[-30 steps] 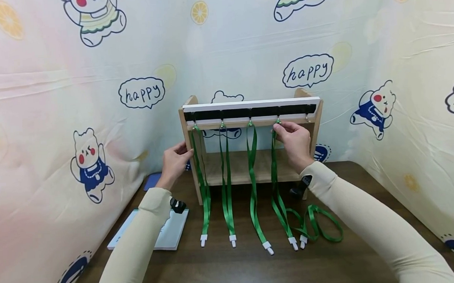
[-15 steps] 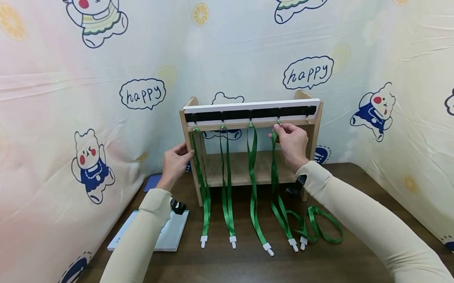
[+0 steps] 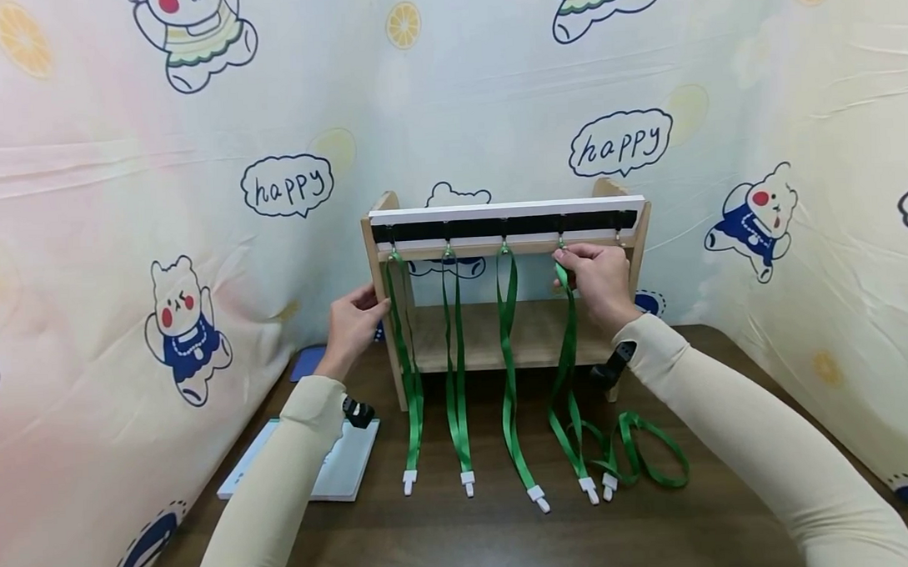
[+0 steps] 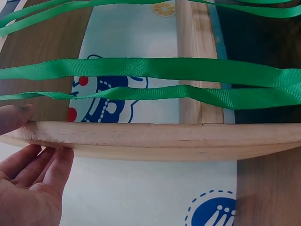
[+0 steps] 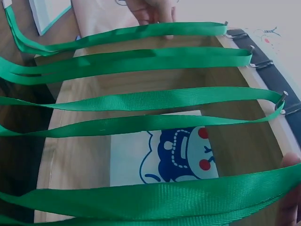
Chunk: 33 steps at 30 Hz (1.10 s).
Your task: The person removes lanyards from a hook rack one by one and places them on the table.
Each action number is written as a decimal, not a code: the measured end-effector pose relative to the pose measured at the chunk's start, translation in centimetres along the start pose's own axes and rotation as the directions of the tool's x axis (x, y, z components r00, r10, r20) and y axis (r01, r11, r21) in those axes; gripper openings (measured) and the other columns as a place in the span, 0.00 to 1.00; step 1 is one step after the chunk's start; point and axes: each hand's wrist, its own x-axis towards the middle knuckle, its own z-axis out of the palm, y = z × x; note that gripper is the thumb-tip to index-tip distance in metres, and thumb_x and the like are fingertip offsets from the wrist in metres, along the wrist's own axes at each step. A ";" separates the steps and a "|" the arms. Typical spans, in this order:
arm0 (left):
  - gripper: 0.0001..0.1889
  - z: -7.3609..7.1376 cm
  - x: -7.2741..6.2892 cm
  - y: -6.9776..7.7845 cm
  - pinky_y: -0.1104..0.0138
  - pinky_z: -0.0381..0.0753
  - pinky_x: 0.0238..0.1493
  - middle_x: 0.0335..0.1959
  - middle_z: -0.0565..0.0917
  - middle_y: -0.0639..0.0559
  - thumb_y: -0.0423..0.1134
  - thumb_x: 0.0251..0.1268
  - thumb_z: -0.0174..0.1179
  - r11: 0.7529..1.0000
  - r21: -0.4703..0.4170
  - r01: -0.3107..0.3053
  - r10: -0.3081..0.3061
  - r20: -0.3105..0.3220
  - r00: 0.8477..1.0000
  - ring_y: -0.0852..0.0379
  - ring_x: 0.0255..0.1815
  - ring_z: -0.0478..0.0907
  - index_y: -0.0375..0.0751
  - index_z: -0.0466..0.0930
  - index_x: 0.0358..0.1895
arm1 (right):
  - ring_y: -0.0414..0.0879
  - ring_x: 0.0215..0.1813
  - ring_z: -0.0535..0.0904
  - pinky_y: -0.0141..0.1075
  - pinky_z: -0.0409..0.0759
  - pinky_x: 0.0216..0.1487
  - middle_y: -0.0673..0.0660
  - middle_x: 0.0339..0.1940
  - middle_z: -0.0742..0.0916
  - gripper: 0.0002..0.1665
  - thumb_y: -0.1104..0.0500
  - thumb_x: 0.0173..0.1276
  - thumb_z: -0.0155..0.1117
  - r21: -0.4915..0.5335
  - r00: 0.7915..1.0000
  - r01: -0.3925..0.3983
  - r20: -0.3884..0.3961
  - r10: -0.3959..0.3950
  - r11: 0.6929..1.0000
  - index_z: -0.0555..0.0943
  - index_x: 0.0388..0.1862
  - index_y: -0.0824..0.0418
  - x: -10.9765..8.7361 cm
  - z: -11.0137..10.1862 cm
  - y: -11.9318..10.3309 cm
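My left hand [image 3: 353, 327] grips the left side panel of a wooden rack [image 3: 387, 352]; in the left wrist view the thumb lies on one side of the panel [image 4: 155, 136] and the fingers on the other. My right hand [image 3: 598, 285] pinches the top of the fourth green lanyard [image 3: 568, 338] just below its hook, and the fingers partly hide the loop. Three more lanyards hang by their loops from hooks on the rack's black strip [image 3: 475, 228]: the first [image 3: 408, 377], the second [image 3: 460, 375] and the third [image 3: 509, 373]. Their white clips rest low over the table.
Another green lanyard [image 3: 659, 468] lies coiled on the brown table [image 3: 471, 550], right of the hanging clips. A hook [image 3: 619, 236] at the strip's right end bears no lanyard. Under the left forearm lies a white book or pad [image 3: 348, 462]; a blue item [image 3: 307, 364] sits behind.
My right hand has shifted slightly right, and the upper part of the fourth lanyard has swung right with it. My left hand stays on the side panel.
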 end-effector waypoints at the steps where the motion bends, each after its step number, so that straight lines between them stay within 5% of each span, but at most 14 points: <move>1: 0.28 0.0 0.0 0.0 0.54 0.82 0.64 0.65 0.81 0.41 0.42 0.70 0.64 1.000 0.002 0.001 -0.001 0.000 1.000 0.48 0.64 0.80 0.42 0.73 0.71 | 0.44 0.26 0.88 0.31 0.81 0.31 0.43 0.24 0.88 0.17 0.52 0.72 0.68 -0.012 1.000 0.004 0.004 -0.004 1.000 0.88 0.48 0.64 0.0 -0.1 0.0; 10: 0.27 0.1 0.1 0.1 0.54 0.82 0.65 0.65 0.81 0.41 0.43 0.71 0.64 1.000 0.005 0.001 -0.001 -0.010 1.000 0.48 0.64 0.80 0.43 0.73 0.71 | 0.41 0.27 0.86 0.36 0.86 0.38 0.42 0.21 0.87 0.17 0.50 0.72 0.67 -0.092 0.997 0.080 0.021 -0.078 0.993 0.88 0.45 0.63 -0.1 -0.6 -0.2; 33: 0.27 0.0 -0.2 0.1 0.54 0.81 0.66 0.66 0.81 0.41 0.43 0.72 0.63 1.000 0.010 0.004 -0.004 -0.009 1.000 0.47 0.65 0.80 0.43 0.73 0.72 | 0.31 0.26 0.83 0.25 0.85 0.34 0.35 0.23 0.86 0.21 0.52 0.71 0.68 -0.059 0.979 0.202 0.022 -0.201 0.978 0.87 0.48 0.71 -2.4 -3.2 0.7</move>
